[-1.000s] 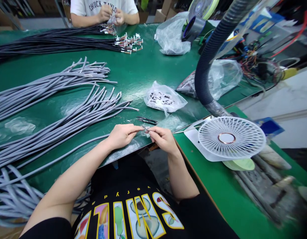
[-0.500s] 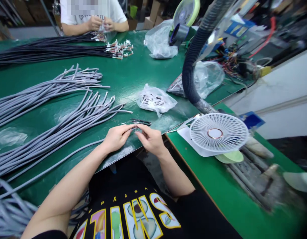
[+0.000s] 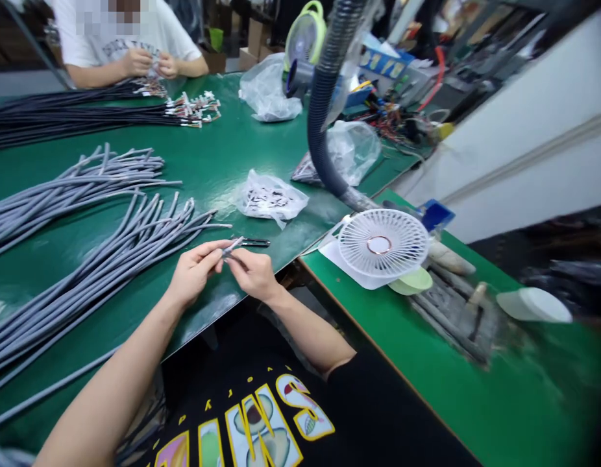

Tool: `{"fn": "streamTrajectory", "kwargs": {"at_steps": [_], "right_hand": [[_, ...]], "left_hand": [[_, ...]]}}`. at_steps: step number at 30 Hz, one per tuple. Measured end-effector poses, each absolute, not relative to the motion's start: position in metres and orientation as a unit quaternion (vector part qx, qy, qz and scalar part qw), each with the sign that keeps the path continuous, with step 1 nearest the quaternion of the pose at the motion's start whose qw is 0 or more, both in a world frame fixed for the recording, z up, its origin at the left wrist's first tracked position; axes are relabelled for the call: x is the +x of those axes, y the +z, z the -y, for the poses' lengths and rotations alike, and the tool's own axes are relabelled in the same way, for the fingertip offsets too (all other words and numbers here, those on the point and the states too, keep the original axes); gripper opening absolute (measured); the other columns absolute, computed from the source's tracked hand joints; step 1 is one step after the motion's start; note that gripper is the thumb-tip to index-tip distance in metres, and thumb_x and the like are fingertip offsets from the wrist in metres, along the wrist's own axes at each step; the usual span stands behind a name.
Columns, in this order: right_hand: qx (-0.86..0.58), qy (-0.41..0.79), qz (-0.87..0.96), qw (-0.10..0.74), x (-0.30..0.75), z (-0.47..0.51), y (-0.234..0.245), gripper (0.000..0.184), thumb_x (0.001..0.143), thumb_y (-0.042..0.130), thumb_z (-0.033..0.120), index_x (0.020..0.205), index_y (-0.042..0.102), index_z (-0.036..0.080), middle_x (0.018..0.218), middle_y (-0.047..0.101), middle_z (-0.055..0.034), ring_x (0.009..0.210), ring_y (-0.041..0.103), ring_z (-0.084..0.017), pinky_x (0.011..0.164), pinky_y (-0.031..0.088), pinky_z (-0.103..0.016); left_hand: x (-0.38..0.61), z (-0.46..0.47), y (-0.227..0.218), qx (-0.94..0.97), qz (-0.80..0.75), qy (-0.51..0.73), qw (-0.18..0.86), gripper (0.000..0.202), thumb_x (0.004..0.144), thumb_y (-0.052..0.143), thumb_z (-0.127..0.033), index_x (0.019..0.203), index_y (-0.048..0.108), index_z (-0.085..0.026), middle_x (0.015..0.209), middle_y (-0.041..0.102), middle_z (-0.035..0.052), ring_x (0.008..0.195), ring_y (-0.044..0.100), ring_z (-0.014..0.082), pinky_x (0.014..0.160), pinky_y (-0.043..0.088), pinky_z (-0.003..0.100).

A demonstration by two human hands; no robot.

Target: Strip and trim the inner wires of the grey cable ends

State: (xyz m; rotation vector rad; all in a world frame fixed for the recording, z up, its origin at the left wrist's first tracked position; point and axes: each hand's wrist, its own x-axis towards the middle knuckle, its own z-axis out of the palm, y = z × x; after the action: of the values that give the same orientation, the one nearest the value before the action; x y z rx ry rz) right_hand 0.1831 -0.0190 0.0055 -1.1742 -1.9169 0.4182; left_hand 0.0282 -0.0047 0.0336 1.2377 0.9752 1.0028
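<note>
My left hand (image 3: pixel 193 271) pinches the end of a grey cable (image 3: pixel 231 247) near the front edge of the green table (image 3: pixel 222 162). Close beside it, my right hand (image 3: pixel 253 273) has its fingers closed on the tip of that same cable end. The rest of the cable is hidden under my left arm. Black snips (image 3: pixel 254 242) lie on the table just beyond my fingers. A small clear bag of dark parts (image 3: pixel 269 199) rests a little farther out.
Bundles of grey cables (image 3: pixel 86 220) cover the left side. Black cables with connectors (image 3: pixel 100 113) lie at the back, where another person's hands (image 3: pixel 149 63) work. A white fan (image 3: pixel 382 243), a dark ribbed hose (image 3: pixel 324 110) and clear plastic bags (image 3: pixel 352 149) stand to the right.
The view has swung to the right, so everything sits further left in the picture. My two hands stay together on the cable end, now lifted slightly.
</note>
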Motion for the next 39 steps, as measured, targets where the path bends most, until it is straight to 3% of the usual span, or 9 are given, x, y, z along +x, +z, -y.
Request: {"fn": "streamTrajectory", "kwargs": {"at_steps": [4, 7, 10, 15, 20, 31, 36, 39], "right_hand": [[-0.449, 0.232, 0.755, 0.417, 0.199, 0.022, 0.008, 0.018, 0.088, 0.055, 0.028, 0.092, 0.07, 0.019, 0.077, 0.07, -0.0031, 0.059, 0.058, -0.012, 0.061, 0.046, -0.024], [-0.519, 0.228, 0.693, 0.444, 0.225, 0.023, 0.021, 0.018, 0.083, 0.063, 0.034, 0.091, 0.068, 0.019, 0.054, 0.051, 0.0041, 0.046, 0.041, -0.009, 0.05, 0.039, -0.024], [-0.496, 0.183, 0.726, 0.441, 0.246, 0.024, 0.04, 0.019, 0.081, 0.066, 0.035, 0.092, 0.069, 0.02, 0.063, 0.051, 0.0022, 0.052, 0.043, -0.01, 0.051, 0.039, -0.024], [-0.406, 0.057, 0.862, 0.298, 0.247, 0.024, 0.06, 0.019, 0.084, 0.063, 0.031, 0.096, 0.07, 0.019, 0.088, 0.057, -0.0065, 0.07, 0.053, -0.013, 0.057, 0.041, -0.024], [-0.383, -0.041, 0.897, 0.216, 0.236, 0.025, 0.053, 0.02, 0.088, 0.051, 0.02, 0.087, 0.07, 0.018, 0.082, 0.059, -0.0054, 0.067, 0.052, -0.011, 0.051, 0.032, -0.023], [-0.377, 0.074, 0.899, 0.208, 0.24, 0.016, 0.044, 0.017, 0.079, 0.052, 0.014, 0.074, 0.069, 0.017, 0.073, 0.058, -0.0029, 0.061, 0.053, -0.01, 0.054, 0.035, -0.022], [-0.42, 0.144, 0.842, 0.306, 0.248, 0.007, 0.045, 0.017, 0.079, 0.052, 0.013, 0.074, 0.068, 0.017, 0.071, 0.055, -0.0017, 0.062, 0.052, -0.011, 0.058, 0.04, -0.023], [-0.445, 0.188, 0.798, 0.361, 0.252, 0.014, 0.052, 0.012, 0.082, 0.057, 0.017, 0.077, 0.067, 0.017, 0.07, 0.055, -0.0007, 0.057, 0.048, -0.009, 0.053, 0.038, -0.023]], "left_hand": [[0.028, 0.003, 0.031, 0.565, -0.406, 0.43, 0.576, 0.034, 0.081, 0.063, -0.036, 0.104, 0.071, -0.012, 0.055, 0.05, -0.0027, 0.051, 0.04, 0.0076, 0.051, 0.031, 0.022], [0.027, 0.005, 0.029, 0.611, -0.402, 0.411, 0.545, 0.035, 0.085, 0.059, -0.035, 0.109, 0.068, -0.012, 0.057, 0.05, -0.0026, 0.054, 0.043, 0.0091, 0.054, 0.034, 0.023], [0.029, 0.01, 0.029, 0.646, -0.396, 0.388, 0.525, 0.04, 0.087, 0.057, -0.033, 0.12, 0.06, -0.013, 0.058, 0.044, -0.005, 0.054, 0.042, 0.0089, 0.056, 0.034, 0.023], [0.032, 0.019, 0.029, 0.686, -0.394, 0.358, 0.497, 0.045, 0.088, 0.054, -0.03, 0.129, 0.05, -0.012, 0.058, 0.037, -0.0086, 0.053, 0.033, 0.0079, 0.056, 0.031, 0.022], [0.033, 0.022, 0.027, 0.699, -0.394, 0.353, 0.481, 0.044, 0.088, 0.054, -0.028, 0.129, 0.049, -0.012, 0.057, 0.036, -0.0098, 0.052, 0.033, 0.0078, 0.058, 0.031, 0.021], [0.033, 0.025, 0.025, 0.745, -0.397, 0.291, 0.449, 0.046, 0.088, 0.052, -0.028, 0.132, 0.047, -0.016, 0.058, 0.043, -0.0092, 0.053, 0.039, 0.0083, 0.059, 0.032, 0.021], [0.032, 0.025, 0.026, 0.728, -0.397, 0.302, 0.471, 0.046, 0.088, 0.053, -0.03, 0.132, 0.048, -0.016, 0.057, 0.04, -0.0096, 0.052, 0.037, 0.0083, 0.058, 0.031, 0.021], [0.03, 0.024, 0.026, 0.695, -0.393, 0.32, 0.509, 0.046, 0.088, 0.053, -0.03, 0.131, 0.048, -0.015, 0.055, 0.038, -0.0097, 0.052, 0.038, 0.0085, 0.058, 0.032, 0.022]]}}
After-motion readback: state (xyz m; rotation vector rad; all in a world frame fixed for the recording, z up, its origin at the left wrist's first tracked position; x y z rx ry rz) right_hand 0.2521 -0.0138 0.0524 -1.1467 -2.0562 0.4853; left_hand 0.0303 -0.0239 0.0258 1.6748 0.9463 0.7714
